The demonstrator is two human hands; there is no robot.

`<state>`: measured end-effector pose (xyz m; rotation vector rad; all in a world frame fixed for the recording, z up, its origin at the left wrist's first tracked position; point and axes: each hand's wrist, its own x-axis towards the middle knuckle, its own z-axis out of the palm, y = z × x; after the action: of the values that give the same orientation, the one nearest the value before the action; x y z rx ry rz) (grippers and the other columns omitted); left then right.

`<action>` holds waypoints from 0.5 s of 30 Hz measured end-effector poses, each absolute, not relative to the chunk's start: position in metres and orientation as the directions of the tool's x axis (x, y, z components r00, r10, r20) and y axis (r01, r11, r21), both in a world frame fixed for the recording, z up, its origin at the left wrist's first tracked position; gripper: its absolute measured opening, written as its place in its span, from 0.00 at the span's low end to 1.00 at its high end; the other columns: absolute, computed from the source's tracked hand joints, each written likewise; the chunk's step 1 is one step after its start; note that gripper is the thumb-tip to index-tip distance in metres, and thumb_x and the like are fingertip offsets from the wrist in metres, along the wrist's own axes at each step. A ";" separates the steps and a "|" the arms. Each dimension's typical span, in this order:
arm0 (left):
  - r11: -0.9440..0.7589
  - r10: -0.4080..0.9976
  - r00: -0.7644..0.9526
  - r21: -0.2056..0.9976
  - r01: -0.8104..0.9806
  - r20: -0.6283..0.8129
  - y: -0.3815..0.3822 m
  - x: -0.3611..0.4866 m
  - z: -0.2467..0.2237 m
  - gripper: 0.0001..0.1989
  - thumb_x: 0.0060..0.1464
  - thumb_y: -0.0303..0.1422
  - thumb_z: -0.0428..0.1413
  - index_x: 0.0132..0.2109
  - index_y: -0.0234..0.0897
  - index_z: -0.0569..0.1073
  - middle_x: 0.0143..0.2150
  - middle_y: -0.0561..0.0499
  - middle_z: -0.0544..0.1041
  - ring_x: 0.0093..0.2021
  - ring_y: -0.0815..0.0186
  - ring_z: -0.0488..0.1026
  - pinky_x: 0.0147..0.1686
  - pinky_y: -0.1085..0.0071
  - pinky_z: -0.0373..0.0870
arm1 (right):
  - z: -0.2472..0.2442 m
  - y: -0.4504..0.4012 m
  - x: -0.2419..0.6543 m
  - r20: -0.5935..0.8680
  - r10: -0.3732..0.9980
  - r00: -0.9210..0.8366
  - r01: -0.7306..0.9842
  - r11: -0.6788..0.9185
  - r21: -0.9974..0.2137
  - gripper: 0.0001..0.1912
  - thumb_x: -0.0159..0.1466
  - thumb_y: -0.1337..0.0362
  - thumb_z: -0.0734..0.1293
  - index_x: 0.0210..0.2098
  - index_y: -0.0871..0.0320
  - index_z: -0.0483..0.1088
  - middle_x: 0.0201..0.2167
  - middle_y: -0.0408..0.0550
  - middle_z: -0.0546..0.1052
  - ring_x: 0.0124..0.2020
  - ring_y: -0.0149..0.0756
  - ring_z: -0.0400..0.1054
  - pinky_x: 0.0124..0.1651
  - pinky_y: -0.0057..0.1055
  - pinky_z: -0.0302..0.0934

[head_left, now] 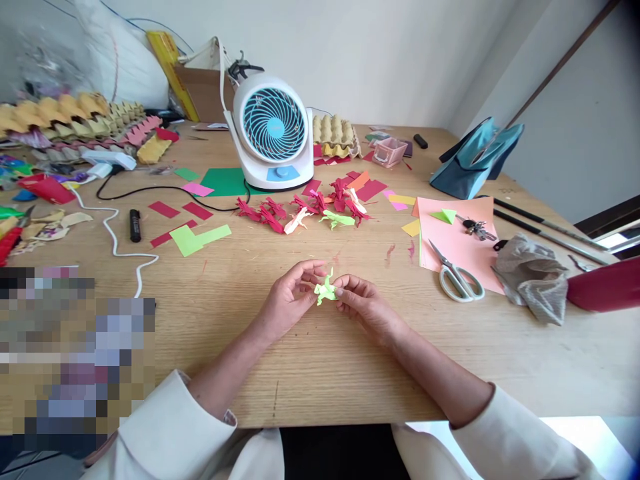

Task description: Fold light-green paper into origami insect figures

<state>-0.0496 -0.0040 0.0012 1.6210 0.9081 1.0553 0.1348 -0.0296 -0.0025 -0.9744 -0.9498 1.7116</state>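
I have one small folded paper figure (326,291) in view, a vivid yellow-green, its creased body spreading into thin, crooked limbs; one points up and another bends down at the lower left. It sits up between the two hands, over the bare near part of the wooden table (325,373). On the right hand (369,308) I read thumb and forefinger clamped together on the figure's right side. The left hand (290,297) curls around the other side, its thumb close against the figure, but I cannot tell from here whether those fingers pinch it. Counting beyond the hands, I get one light-green folded figure (338,220) lying on the tabletop and two pale ones (297,221) among several red figures (340,192), which overlap too much for me to number. To their left I make out three flat red slips (164,209) and one black marker (135,225). I also count one fan (276,127), one pair of scissors (455,271), one bunch of keys (480,230) and one teal bag (463,170).
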 end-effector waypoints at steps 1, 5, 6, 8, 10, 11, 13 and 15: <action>-0.215 0.924 0.340 0.973 0.084 0.175 -0.004 -0.049 0.001 0.23 0.54 0.28 0.59 0.57 0.38 0.69 0.48 0.45 0.76 0.46 0.64 0.74 0.45 0.68 0.72 | -0.003 -0.029 0.134 -0.195 0.953 -0.230 -0.349 -0.268 -0.898 0.15 0.53 0.54 0.77 0.31 0.57 0.73 0.26 0.39 0.70 0.26 0.25 0.60 0.32 0.24 0.55; -0.051 0.905 0.424 0.997 0.050 0.025 -0.006 -0.046 0.002 0.24 0.49 0.28 0.62 0.55 0.37 0.70 0.50 0.45 0.76 0.49 0.61 0.74 0.48 0.67 0.72 | -0.008 -0.026 0.134 -0.166 0.980 -0.108 -0.403 -0.196 -0.894 0.17 0.50 0.55 0.78 0.31 0.57 0.72 0.28 0.39 0.71 0.27 0.26 0.61 0.33 0.25 0.56; -0.010 0.893 0.450 1.000 0.019 0.000 -0.006 -0.045 0.002 0.24 0.48 0.29 0.63 0.54 0.36 0.70 0.50 0.45 0.76 0.49 0.61 0.74 0.48 0.67 0.72 | -0.009 -0.026 0.134 -0.160 0.983 -0.089 -0.408 -0.182 -0.895 0.17 0.50 0.55 0.78 0.31 0.57 0.72 0.29 0.39 0.71 0.28 0.26 0.61 0.34 0.26 0.56; 0.033 0.890 0.456 0.999 -0.032 -0.015 -0.008 -0.042 0.003 0.22 0.48 0.31 0.64 0.51 0.36 0.71 0.49 0.46 0.77 0.48 0.61 0.75 0.47 0.67 0.72 | -0.012 -0.025 0.132 -0.141 0.988 -0.070 -0.397 -0.157 -0.904 0.17 0.50 0.55 0.78 0.31 0.57 0.72 0.28 0.39 0.71 0.28 0.27 0.61 0.34 0.26 0.57; 0.006 0.912 0.410 0.999 -0.034 0.008 -0.009 -0.040 0.003 0.16 0.50 0.33 0.63 0.46 0.34 0.73 0.44 0.47 0.78 0.45 0.63 0.75 0.46 0.69 0.71 | -0.013 -0.026 0.131 -0.113 0.991 -0.078 -0.353 -0.134 -0.926 0.17 0.52 0.54 0.77 0.30 0.58 0.72 0.27 0.40 0.71 0.28 0.27 0.62 0.34 0.26 0.57; -0.021 0.925 0.379 1.000 -0.018 0.026 -0.010 -0.039 0.002 0.13 0.52 0.34 0.62 0.43 0.34 0.74 0.41 0.49 0.78 0.43 0.65 0.75 0.45 0.70 0.71 | -0.013 -0.027 0.129 -0.100 0.991 -0.088 -0.325 -0.123 -0.938 0.17 0.52 0.54 0.77 0.30 0.58 0.71 0.26 0.40 0.72 0.28 0.28 0.62 0.35 0.27 0.57; -0.058 0.947 0.318 0.998 0.018 0.049 -0.010 -0.039 0.000 0.09 0.53 0.34 0.61 0.39 0.33 0.74 0.36 0.51 0.77 0.38 0.67 0.74 0.42 0.72 0.70 | -0.011 -0.029 0.128 -0.084 0.989 -0.124 -0.277 -0.115 -0.954 0.16 0.53 0.54 0.76 0.30 0.58 0.71 0.25 0.41 0.72 0.29 0.28 0.63 0.36 0.27 0.57; -0.060 0.963 0.264 0.997 0.037 0.049 -0.009 -0.040 -0.001 0.09 0.52 0.35 0.62 0.37 0.33 0.74 0.34 0.52 0.76 0.36 0.69 0.73 0.40 0.73 0.69 | -0.009 -0.030 0.127 -0.087 0.982 -0.170 -0.251 -0.129 -0.959 0.16 0.54 0.53 0.76 0.32 0.58 0.72 0.26 0.41 0.73 0.30 0.29 0.64 0.37 0.28 0.58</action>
<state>-0.0400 -0.0088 -0.0007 1.3964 1.0154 1.0272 0.1274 -0.0303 -0.0092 -1.0077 -1.0667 1.5190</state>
